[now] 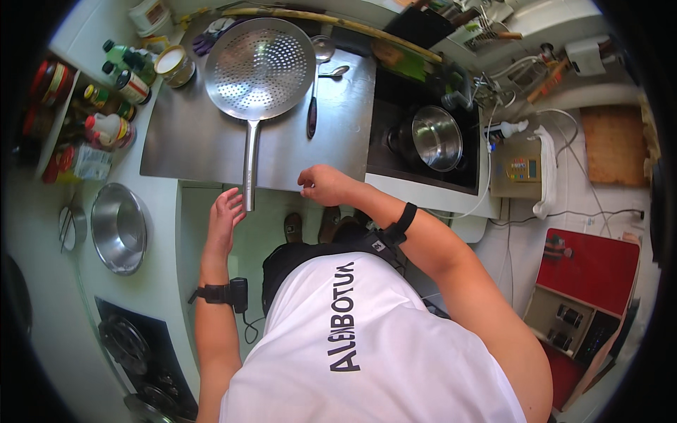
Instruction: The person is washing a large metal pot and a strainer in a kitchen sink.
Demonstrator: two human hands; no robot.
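Observation:
A large perforated metal strainer [259,69] lies on the stainless steel worktop [338,148], its handle reaching over the front edge. Beside the end of that handle is my left hand [228,211], fingers apart and holding nothing; whether it touches the handle I cannot tell. My right hand [321,185] hovers at the worktop's front edge with its fingers bent, and no object shows in it. To the right of the strainer are a long dark-handled ladle [313,113] and a metal spoon [336,72]. A shiny metal pot [437,138] stands on the dark cooktop on the right.
Bottles [132,87] and an open jar [174,66] stand at the back left. A metal bowl [119,228] rests on the left counter, above a second cooktop [145,354]. At right are a wooden board [616,145], cables and a red-lidded box [589,269].

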